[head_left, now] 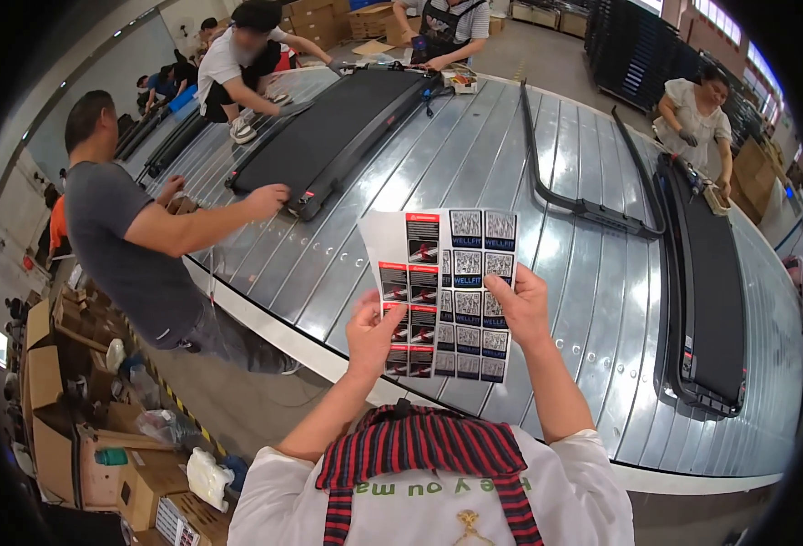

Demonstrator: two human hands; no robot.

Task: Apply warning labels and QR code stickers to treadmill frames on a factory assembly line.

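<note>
My left hand (372, 332) pinches the left edge of a white sheet of red-and-black warning stickers (422, 241), thumb on its face. On the right, my right hand (521, 305) grips a sheet of black-and-white stickers with blue strips (468, 305) by its edge, thumb in front. The two sheets overlap in the middle and hang upright before me, above the metal table. Part of the red sheet's left side is blank where stickers are gone. The fingers behind the paper are hidden.
A ribbed metal table (438, 136) spreads ahead. It carries a black treadmill deck (319, 136) at left, another deck (706, 282) at right and a black U-shaped frame (592, 211) between. Co-workers stand around it; one in grey (133, 209) is nearby. Cardboard boxes (142, 482) sit lower left.
</note>
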